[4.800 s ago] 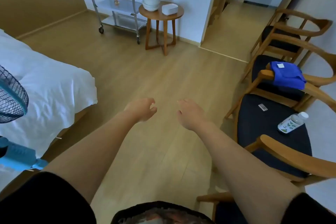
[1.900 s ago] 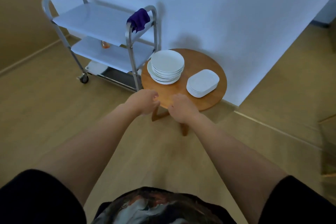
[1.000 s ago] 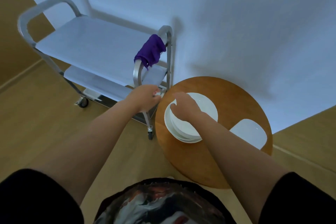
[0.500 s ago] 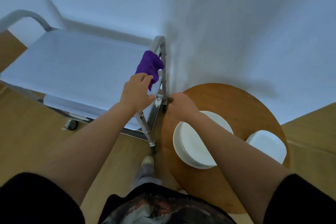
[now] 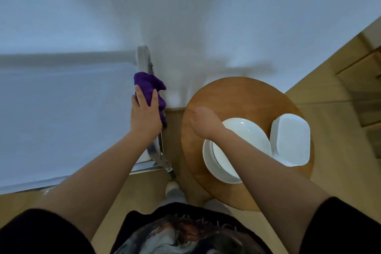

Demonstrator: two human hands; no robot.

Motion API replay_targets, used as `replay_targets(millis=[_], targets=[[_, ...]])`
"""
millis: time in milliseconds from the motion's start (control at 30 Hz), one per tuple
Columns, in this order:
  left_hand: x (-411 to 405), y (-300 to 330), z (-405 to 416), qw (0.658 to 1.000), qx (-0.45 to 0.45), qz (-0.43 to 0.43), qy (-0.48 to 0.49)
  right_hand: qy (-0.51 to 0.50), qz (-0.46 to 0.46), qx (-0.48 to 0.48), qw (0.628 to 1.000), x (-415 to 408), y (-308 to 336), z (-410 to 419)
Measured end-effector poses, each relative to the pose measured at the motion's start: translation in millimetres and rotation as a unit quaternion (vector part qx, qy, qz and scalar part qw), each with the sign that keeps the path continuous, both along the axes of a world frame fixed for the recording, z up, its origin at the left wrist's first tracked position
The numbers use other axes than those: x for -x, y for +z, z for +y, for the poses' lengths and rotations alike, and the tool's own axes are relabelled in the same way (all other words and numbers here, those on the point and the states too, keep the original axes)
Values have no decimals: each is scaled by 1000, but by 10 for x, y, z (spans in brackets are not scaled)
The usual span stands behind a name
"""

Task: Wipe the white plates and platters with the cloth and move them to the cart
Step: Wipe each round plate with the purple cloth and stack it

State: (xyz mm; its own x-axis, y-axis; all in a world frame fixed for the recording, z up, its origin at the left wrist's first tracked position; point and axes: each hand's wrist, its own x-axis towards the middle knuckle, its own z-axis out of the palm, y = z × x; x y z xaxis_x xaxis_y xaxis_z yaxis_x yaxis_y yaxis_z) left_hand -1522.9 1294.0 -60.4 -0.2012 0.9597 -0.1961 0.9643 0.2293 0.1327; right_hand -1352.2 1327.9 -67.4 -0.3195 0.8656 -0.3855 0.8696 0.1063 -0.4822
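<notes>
A purple cloth (image 5: 148,84) hangs over the end rail of the metal cart (image 5: 61,121). My left hand (image 5: 144,115) lies on the cloth, its fingers closing over it at the rail. A stack of round white plates (image 5: 247,138) sits on the round wooden table (image 5: 237,93), and a stack of white rectangular platters (image 5: 292,140) stands to its right. My right hand (image 5: 204,121) hovers over the table just left of the round plates, fingers loosely curled and holding nothing. My right forearm hides part of the plate stack.
The cart's white top shelf spreads out to the left, with its rail (image 5: 143,55) close to the table edge. A white wall runs behind both. My feet (image 5: 173,189) stand on the wooden floor in the gap between cart and table.
I have stepped closer and look more steeply down. My left hand has reached up onto the purple cloth. My right hand stays over the table's left part.
</notes>
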Motion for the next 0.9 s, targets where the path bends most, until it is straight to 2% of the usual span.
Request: replay_targets(millis=[133, 233, 300, 333, 367, 433, 500, 567, 633, 700, 767, 900], targets=[[-37, 22, 2, 1000, -21, -11, -2, -30, 4, -6, 1000, -22, -30, -44], [-56, 174, 18, 990, -78, -120, 0, -50, 26, 14, 998, -42, -46, -47], [-167, 326, 49, 973, -137, -185, -28, -102, 113, 73, 986, -54, -30, -45], [-269, 402, 80, 964, -161, -206, -54, -144, 190, 115, 964, -56, -12, -53], [-395, 468, 120, 954, -173, -230, -78, -197, 279, 155, 927, -52, 26, -71], [-673, 554, 192, 936, -170, -284, -117, -331, 428, 223, 811, -82, 127, -88], [-926, 553, 235, 919, -152, -332, -146, -431, 512, 249, 700, -208, 184, -116], [-1106, 524, 258, 905, -123, -375, -159, -486, 579, 248, 606, -405, 222, -132], [-1264, 475, 258, 894, -85, -403, -177, -499, 647, 253, 518, -616, 288, -152], [-1443, 421, 226, 886, -43, -400, -229, -504, 684, 248, 465, -783, 344, -180], [-1610, 373, 175, 871, -6, -396, -290, -524, 685, 211, 461, -939, 354, -208], [-1778, 316, 90, 842, 1, -395, -368, -540, 642, 183, 513, -1283, 301, -327]])
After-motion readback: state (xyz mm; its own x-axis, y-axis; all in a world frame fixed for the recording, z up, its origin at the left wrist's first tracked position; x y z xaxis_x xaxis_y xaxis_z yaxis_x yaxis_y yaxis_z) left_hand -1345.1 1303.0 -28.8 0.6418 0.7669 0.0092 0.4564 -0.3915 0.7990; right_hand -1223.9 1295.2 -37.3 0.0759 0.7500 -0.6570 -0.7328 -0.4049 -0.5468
